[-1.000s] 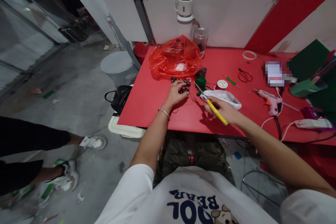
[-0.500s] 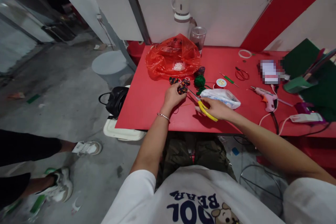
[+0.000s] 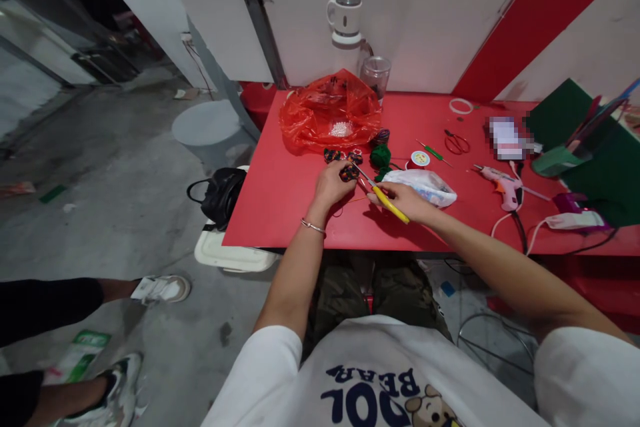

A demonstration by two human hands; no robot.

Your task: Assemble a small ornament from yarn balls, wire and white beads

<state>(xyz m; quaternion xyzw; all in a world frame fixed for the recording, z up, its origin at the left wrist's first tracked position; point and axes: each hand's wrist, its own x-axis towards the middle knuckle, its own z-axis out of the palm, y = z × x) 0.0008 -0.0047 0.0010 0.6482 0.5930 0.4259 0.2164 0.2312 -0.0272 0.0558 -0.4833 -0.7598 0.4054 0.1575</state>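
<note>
My left hand (image 3: 331, 185) is closed on a small dark crocheted piece (image 3: 349, 173) flecked with orange, held just above the red table. In my right hand (image 3: 407, 201) are yellow-handled scissors (image 3: 390, 205), their metal blades pointing up and left to the piece. The blades look parted; whether they touch yarn is too small to tell. A thin orange strand runs between the hands. Beyond my left fingers lie more dark crocheted pieces (image 3: 333, 156). A ball of green yarn (image 3: 381, 156) and a white plastic bag (image 3: 423, 187) sit close to my right hand.
A red plastic bag (image 3: 305, 121) with white beads stands at the back. Rightward lie a thread spool (image 3: 419, 159), a green-handled crochet hook (image 3: 434, 151), red scissors (image 3: 457, 142) and a pink glue gun (image 3: 505, 187) with cords. Another person's shoe (image 3: 163, 288) is at left.
The scissors have turned and their blades reach further up and left, past the crocheted piece's edge. My right hand shifted slightly left. The other person's feet moved a little.
</note>
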